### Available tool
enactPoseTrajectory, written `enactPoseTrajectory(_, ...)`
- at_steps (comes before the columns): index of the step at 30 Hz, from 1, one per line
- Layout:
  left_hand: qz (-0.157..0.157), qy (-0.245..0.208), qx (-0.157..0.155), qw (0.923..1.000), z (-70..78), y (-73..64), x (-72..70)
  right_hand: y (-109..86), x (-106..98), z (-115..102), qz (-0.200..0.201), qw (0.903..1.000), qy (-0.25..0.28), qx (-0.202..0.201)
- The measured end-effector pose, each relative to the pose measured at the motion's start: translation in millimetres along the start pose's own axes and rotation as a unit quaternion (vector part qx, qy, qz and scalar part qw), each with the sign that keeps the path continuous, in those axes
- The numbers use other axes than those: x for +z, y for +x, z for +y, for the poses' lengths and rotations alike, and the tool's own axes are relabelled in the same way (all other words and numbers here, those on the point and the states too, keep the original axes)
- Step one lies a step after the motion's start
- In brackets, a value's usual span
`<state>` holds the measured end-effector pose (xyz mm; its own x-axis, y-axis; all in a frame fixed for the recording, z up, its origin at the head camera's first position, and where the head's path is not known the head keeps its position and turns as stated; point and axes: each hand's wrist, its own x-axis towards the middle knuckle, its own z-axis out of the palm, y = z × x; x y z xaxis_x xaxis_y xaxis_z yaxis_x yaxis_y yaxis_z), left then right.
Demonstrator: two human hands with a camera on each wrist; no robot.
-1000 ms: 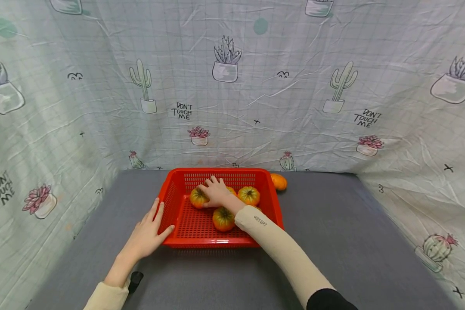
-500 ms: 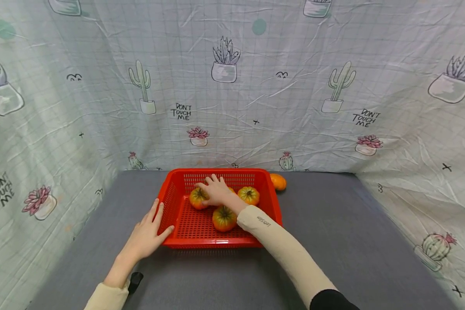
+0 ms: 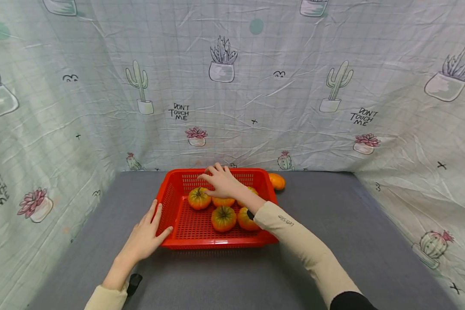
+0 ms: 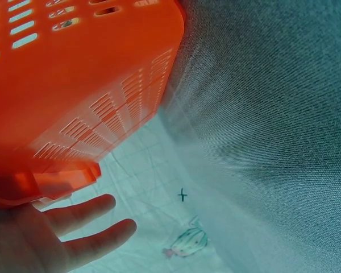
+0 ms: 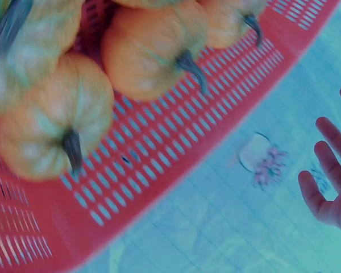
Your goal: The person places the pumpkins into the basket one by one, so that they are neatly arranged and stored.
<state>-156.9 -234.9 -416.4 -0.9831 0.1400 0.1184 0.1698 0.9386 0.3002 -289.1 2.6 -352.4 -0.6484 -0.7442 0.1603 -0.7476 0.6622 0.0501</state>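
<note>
A red slotted plastic basket (image 3: 221,242) sits on the grey table with several small orange-green pumpkins inside. My left hand (image 3: 144,236) rests at its left rim, fingers straight and thumb by the front corner; in the left wrist view, that hand (image 4: 57,233) is beside the rim. Over the basket's back part hovers my right hand (image 3: 226,183), fingers spread, holding nothing. The nearest pumpkin (image 3: 199,199) lies left of it. Another pumpkin (image 3: 224,219) sits toward the front. In the right wrist view, a stemmed pumpkin (image 5: 51,119) lies in the basket's corner.
One more orange pumpkin (image 3: 277,182) lies on the table (image 3: 321,224), outside the basket's back right corner. A cactus-print cloth (image 3: 255,99) hangs behind the table and along both sides.
My right hand has come off the left pumpkin, rising and shifting slightly right. More of the pumpkins beneath it now show. The left hand stays at the rim.
</note>
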Motion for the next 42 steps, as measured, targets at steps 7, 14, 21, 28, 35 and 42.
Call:
enactPoseTrajectory(7,0.003,-0.001,0.004,1.0,0.7,-0.5,-0.7,-20.2,-27,6,0.048,0.9984,0.0,-0.03)
enactPoseTrajectory(14,0.012,0.002,0.011,0.9999,0.4,-1.0,0.9,-48.4,-44,19,0.107,0.9936,0.019,-0.031)
enactPoseTrajectory(21,0.007,-0.001,0.009,0.9999,0.7,-0.5,0.0,-82.0,-46,40,0.137,0.99,0.032,-0.01)
enactPoseTrajectory(28,0.005,0.0,0.008,1.0,0.5,-1.0,-1.3,-112.2,-31,64,0.149,0.9886,0.018,0.007)
enactPoseTrajectory(35,0.01,0.001,0.011,0.9999,0.3,-1.4,-0.2,-136.6,-9,88,0.184,0.9823,0.025,0.021)
enactPoseTrajectory(42,0.011,-0.001,0.012,0.9999,0.1,-1.3,1.6,-154.4,14,109,0.199,0.9775,0.028,0.065)
